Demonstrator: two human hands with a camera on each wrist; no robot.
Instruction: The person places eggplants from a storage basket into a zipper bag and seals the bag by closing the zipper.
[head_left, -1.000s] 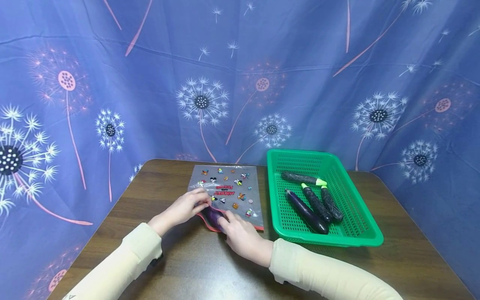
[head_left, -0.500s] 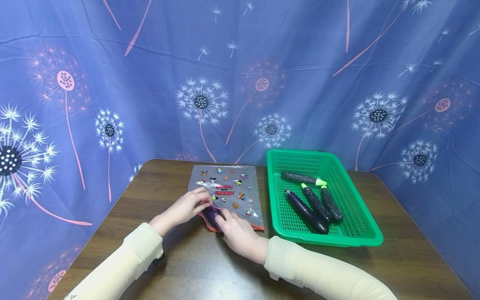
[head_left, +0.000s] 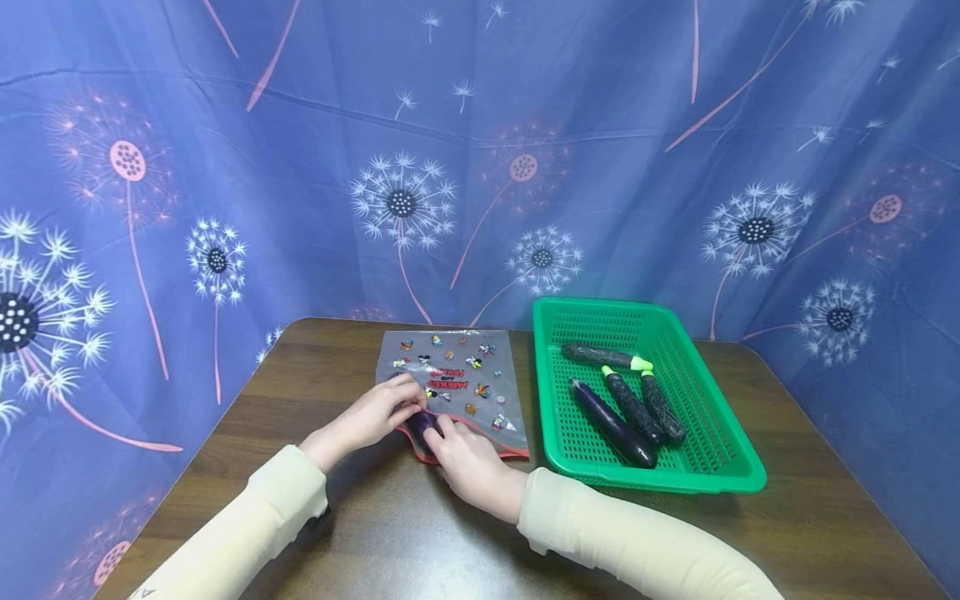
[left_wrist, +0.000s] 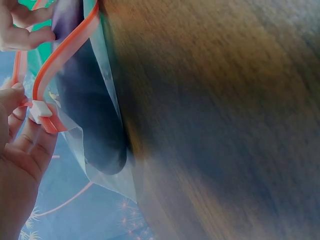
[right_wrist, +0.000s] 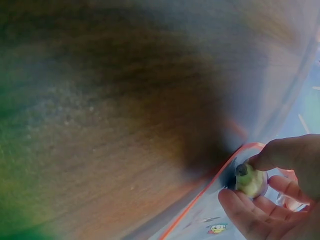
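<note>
A clear zip bag (head_left: 487, 358) printed with cartoon figures lies on the table, its red-edged mouth toward me. My left hand (head_left: 367, 415) pinches the mouth's edge at the white slider (left_wrist: 40, 110). An eggplant (left_wrist: 92, 105) lies slantwise partly inside the bag, rounded end deepest. Around its pale green stem end (right_wrist: 254, 181), the fingers and thumb of my right hand (head_left: 478, 468) grip it at the opening. From above, the hands hide much of the eggplant.
Right of the bag stands a green plastic basket (head_left: 708, 400). In it lie another eggplant (head_left: 611, 423) and three dark, rough-skinned, long vegetables (head_left: 596, 356) with light green ends. A blue dandelion-print cloth (head_left: 465, 167) hangs behind the wooden table (head_left: 405, 533).
My right hand has moved slightly left, pushing the eggplant further into the bag. The left hand has stayed almost in place on the bag's edge.
</note>
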